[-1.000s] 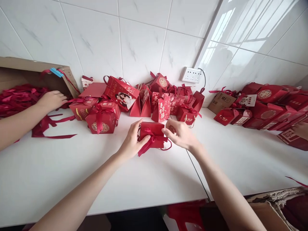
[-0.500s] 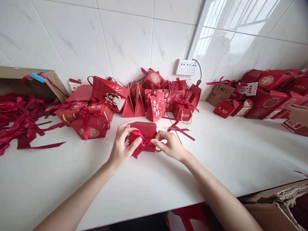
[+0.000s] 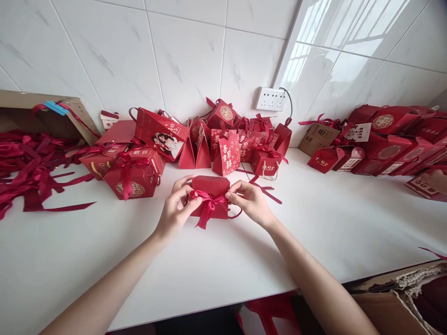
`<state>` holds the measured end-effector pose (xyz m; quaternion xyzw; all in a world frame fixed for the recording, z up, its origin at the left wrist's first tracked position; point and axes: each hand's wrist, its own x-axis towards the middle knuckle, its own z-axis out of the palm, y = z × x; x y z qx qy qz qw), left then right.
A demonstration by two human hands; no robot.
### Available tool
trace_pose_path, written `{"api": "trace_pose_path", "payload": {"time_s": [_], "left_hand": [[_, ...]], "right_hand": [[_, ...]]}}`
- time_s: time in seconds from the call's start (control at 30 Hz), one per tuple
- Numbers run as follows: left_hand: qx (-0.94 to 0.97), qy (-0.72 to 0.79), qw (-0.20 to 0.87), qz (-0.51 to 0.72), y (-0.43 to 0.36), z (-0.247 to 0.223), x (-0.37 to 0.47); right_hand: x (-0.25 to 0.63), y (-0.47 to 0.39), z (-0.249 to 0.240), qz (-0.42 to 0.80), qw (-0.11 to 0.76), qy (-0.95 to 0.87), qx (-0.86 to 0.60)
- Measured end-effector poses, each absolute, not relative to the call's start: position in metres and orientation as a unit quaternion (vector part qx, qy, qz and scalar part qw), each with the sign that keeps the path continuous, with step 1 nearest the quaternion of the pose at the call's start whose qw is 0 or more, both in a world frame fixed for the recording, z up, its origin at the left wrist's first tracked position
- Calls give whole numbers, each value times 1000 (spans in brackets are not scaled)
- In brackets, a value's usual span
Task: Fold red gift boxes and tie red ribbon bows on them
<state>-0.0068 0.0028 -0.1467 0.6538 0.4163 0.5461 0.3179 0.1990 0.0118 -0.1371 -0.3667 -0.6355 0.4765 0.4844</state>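
Note:
A small red gift box (image 3: 211, 184) stands on the white table, with a shiny red ribbon bow (image 3: 208, 202) across its front and a cord handle at its right side. My left hand (image 3: 177, 204) pinches the left loop of the bow between thumb and fingers. On the other side, my right hand (image 3: 248, 200) pinches the right end of the bow by the box's edge. The bow's tails hang down between my hands. Behind the box a red triangular box (image 3: 226, 154) stands upright.
Loose red ribbons (image 3: 35, 167) lie at the left by a cardboard box (image 3: 82, 114). Several red boxes line the wall, and more are stacked at the right (image 3: 391, 148). Another person's hand (image 3: 438, 180) shows at the right edge. An open carton (image 3: 387, 309) sits lower right.
The bow is now spread wider and flatter across the box front, and my right hand has moved slightly up and right. At the far right, a person's hand has come into view.

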Motion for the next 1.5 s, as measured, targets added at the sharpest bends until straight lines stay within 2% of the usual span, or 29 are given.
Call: {"api": "trace_pose_path", "payload": {"time_s": [0.13,0.6,0.77,1.0,1.07,1.3,1.5], "left_hand": [[628,388,374,561,4,-149,-6],[540,401,443,593,8,-147,-5],[579,429,390,573,8,-150,-4],[670,461,206,544,3,-145,-5],[673,458,201,544,3,-144,-6],[670,415,287,545,6,-148,-8],[681,421,244,547,8,-153,-9]], "right_hand": [[197,12,-138,514,488,-609,-355],[195,13,-138,543,507,-573,-346],[194,13,-139,545,515,-562,-348],[195,13,-139,543,518,-560,-351],[194,13,-138,544,520,-557,-352],[195,14,-138,543,528,-548,-354],[197,15,-139,542,525,-553,-353]]}}
